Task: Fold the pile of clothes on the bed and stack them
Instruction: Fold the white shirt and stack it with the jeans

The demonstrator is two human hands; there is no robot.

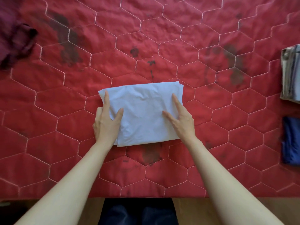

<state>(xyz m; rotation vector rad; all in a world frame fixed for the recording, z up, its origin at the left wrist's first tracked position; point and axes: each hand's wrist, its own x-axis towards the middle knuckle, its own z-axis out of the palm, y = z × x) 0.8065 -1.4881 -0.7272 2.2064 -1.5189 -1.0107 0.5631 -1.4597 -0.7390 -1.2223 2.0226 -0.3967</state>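
Note:
A light blue garment [142,111], folded into a rectangle, lies in the middle of the red quilted bed cover [146,38]. My left hand [106,122] holds its left edge, thumb on top and the other fingers along and under the side. My right hand [181,120] lies flat on the right part of the fold with straight fingers. A crumpled dark maroon garment [14,39] sits unfolded at the far left. At the right edge stand a folded stack of grey and pale blue clothes [290,73] and a folded dark blue garment [292,142].
The bed's near edge [146,196] runs across the bottom, with wooden floor [194,208] and my dark trousers [138,211] below it. Dark stains mark the cover in places.

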